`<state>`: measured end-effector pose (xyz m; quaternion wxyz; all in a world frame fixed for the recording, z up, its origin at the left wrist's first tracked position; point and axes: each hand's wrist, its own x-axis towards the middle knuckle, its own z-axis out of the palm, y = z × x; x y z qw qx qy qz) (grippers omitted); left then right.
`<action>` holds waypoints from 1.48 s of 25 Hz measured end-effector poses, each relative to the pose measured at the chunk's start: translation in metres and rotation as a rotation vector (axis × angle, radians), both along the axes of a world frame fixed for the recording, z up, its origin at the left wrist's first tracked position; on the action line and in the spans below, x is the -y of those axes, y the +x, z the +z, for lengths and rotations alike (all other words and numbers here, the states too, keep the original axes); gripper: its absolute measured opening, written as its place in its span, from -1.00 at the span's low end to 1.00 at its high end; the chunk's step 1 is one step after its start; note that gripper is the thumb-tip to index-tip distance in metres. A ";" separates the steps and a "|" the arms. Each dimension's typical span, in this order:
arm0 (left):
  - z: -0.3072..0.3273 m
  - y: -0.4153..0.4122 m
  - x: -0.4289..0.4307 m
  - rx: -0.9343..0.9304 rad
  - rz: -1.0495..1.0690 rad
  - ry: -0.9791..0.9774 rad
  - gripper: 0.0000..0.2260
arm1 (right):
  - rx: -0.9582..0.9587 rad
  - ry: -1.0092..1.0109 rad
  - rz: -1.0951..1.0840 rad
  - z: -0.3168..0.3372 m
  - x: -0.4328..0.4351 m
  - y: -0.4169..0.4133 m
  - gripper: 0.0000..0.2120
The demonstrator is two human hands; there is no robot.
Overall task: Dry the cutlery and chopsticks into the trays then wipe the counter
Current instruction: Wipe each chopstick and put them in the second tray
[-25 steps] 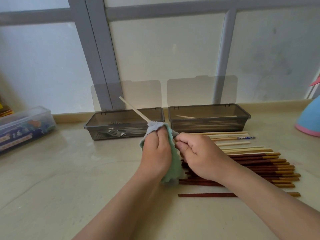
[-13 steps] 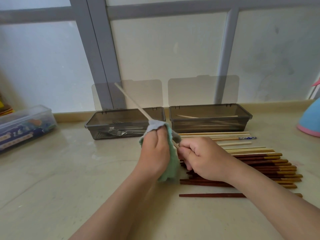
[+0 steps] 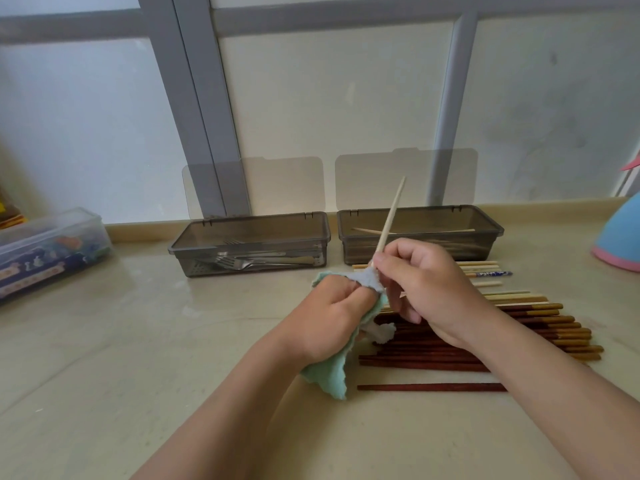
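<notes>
**Booth:** Quick, the hands: what have they got?

**Me:** My right hand (image 3: 426, 289) is pinching a pale, slender wooden chopstick (image 3: 391, 216) low on its shaft, thumb and curled fingers closed round it. It slants up and away from me, over the table (image 3: 138, 341). My left hand (image 3: 329, 317) is bunched round a green-and-grey fleecy cloth (image 3: 329, 375), which sits right against the chopstick's lower end. That end is hidden, so I can't say how much of it is wrapped.

**Booth:** And the trays?

**Me:** They're side by side along the table's far edge, lids up. The left smoky-grey plastic tray (image 3: 259, 216) holds steel forks (image 3: 239, 263). The right smoky-grey plastic tray (image 3: 450, 254) has a few light chopsticks (image 3: 433, 231) lying in it. The tip of the chopstick I'm holding shows against its raised translucent lid (image 3: 405, 178).

**Booth:** What else is on the table?

**Me:** There's a row of loose chopsticks (image 3: 540, 327) under my right wrist, pale ones nearest the tray, then dark red with golden ends. One dark red chopstick (image 3: 429, 387) lies alone, nearest me. A clear lidded plastic box (image 3: 45, 251) sits at the left edge and a blue-and-pink rounded object (image 3: 620, 244) at the right.
</notes>
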<state>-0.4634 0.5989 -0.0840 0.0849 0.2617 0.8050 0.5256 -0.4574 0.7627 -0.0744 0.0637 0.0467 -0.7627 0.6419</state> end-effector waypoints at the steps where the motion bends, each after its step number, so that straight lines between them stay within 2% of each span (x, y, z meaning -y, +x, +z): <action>1: -0.001 0.000 0.000 -0.015 -0.010 -0.028 -0.65 | 0.020 -0.015 0.012 -0.001 0.000 -0.001 -0.80; 5: -0.001 -0.002 -0.002 -0.006 -0.005 -0.010 -0.65 | 0.105 -0.147 -0.078 0.001 0.003 -0.005 -0.80; 9: 0.001 0.001 -0.004 -0.085 0.011 -0.096 -0.63 | 0.163 -0.297 -0.231 0.005 -0.009 -0.014 -0.84; 12: -0.001 0.000 -0.002 -0.079 0.023 -0.104 -0.61 | 0.211 -0.403 -0.266 0.003 -0.016 -0.022 -0.85; 15: -0.001 0.001 -0.001 -0.076 0.015 -0.040 -0.61 | 0.225 -0.405 -0.335 0.003 -0.029 -0.029 -0.87; 17: 0.004 0.003 -0.001 -0.053 0.028 0.053 -0.54 | 0.188 -0.190 -0.314 0.003 -0.039 -0.029 -0.82; 20: 0.001 -0.003 -0.001 -0.111 0.113 0.121 -0.52 | 0.012 0.523 -0.299 0.003 -0.042 -0.028 -0.78; 22: -0.005 -0.008 -0.001 -0.150 0.188 0.141 -0.57 | -0.090 0.862 -0.336 0.005 -0.044 -0.033 -0.78; 30: -0.008 -0.011 0.001 -0.163 0.290 0.111 -0.57 | -0.123 1.301 -0.438 0.020 -0.059 -0.077 -0.72; 33: -0.007 -0.011 0.001 -0.140 0.301 0.119 -0.56 | -0.110 1.306 -0.408 0.020 -0.064 -0.090 -0.68; 37: -0.007 -0.011 0.002 -0.135 0.298 0.114 -0.56 | -0.070 1.177 -0.346 0.010 -0.065 -0.092 -0.58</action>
